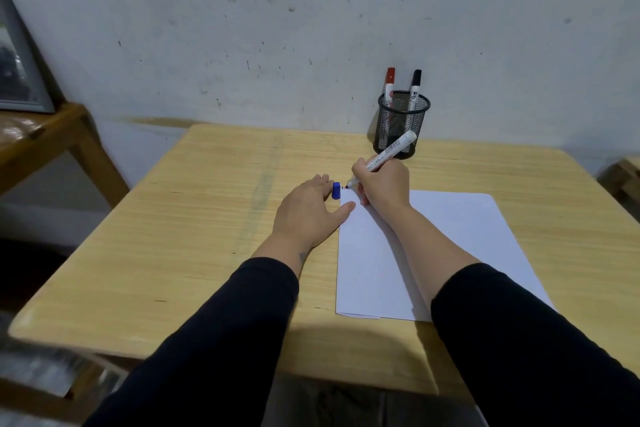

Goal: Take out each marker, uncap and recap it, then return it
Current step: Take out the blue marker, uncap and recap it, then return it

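My right hand [382,184] grips an uncapped white marker [393,148], its tip pointing down-left at the top left corner of a white sheet of paper [433,253]. Small marks show on that corner. Just left of the tip is the blue cap [336,190], held between the fingers of my left hand [308,210], which rests flat on the wooden table [194,225]. A black mesh pen holder [401,123] stands at the table's back edge with a red-capped marker [389,81] and a black-capped marker [414,87] upright in it.
A grey-white wall rises right behind the table. A second wooden table [45,139] with a framed picture [17,62] on it stands at the left. Another wooden piece [620,177] shows at the right edge.
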Action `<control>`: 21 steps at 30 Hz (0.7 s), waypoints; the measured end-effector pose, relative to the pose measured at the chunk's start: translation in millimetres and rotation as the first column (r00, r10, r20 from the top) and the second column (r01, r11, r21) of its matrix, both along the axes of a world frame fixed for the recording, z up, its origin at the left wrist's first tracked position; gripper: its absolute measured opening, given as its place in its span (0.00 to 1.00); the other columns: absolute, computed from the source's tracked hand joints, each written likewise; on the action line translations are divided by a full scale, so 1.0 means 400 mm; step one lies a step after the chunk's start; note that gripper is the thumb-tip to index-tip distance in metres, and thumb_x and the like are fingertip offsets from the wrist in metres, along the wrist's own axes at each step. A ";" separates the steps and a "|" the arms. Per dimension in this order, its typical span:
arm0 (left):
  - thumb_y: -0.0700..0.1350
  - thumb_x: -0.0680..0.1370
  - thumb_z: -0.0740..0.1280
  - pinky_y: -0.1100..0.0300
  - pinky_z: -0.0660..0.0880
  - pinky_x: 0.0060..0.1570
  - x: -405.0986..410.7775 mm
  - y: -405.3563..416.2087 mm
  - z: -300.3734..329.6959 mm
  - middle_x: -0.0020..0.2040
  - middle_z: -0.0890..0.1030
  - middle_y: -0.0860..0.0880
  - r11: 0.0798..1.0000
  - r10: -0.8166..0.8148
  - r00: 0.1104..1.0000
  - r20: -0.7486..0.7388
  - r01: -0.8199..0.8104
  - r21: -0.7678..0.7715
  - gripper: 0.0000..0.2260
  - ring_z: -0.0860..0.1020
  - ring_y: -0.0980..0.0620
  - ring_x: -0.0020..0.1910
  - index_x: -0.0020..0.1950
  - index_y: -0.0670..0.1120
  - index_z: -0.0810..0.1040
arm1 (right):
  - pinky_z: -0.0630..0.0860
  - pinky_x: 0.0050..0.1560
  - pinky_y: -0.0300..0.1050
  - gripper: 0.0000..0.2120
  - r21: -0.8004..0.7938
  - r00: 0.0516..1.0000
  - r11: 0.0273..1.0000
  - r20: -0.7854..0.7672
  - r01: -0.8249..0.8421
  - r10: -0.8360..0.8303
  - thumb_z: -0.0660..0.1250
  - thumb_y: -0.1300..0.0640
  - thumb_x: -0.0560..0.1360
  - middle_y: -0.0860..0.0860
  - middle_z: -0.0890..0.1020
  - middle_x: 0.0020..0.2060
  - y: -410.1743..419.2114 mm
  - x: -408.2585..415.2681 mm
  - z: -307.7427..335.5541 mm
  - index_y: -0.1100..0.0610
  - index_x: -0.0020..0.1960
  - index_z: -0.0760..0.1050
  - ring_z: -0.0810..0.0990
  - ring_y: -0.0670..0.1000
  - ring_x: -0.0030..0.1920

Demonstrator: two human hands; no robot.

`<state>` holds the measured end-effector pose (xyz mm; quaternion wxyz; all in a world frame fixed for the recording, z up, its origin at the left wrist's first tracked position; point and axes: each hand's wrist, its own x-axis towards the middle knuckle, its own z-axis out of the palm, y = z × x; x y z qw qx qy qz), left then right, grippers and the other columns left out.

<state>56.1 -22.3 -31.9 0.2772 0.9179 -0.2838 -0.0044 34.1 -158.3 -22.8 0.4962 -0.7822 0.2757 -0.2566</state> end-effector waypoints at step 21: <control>0.37 0.73 0.66 0.65 0.70 0.40 0.064 -0.004 0.079 0.45 0.81 0.49 0.980 -0.191 0.972 0.135 0.196 -0.022 0.07 0.78 0.51 0.45 0.46 0.44 0.82 | 0.83 0.40 0.39 0.07 0.591 0.965 0.773 0.241 -0.231 0.105 0.67 0.72 0.74 0.61 0.79 0.40 -0.089 -0.124 0.148 0.64 0.48 0.72 0.80 0.54 0.36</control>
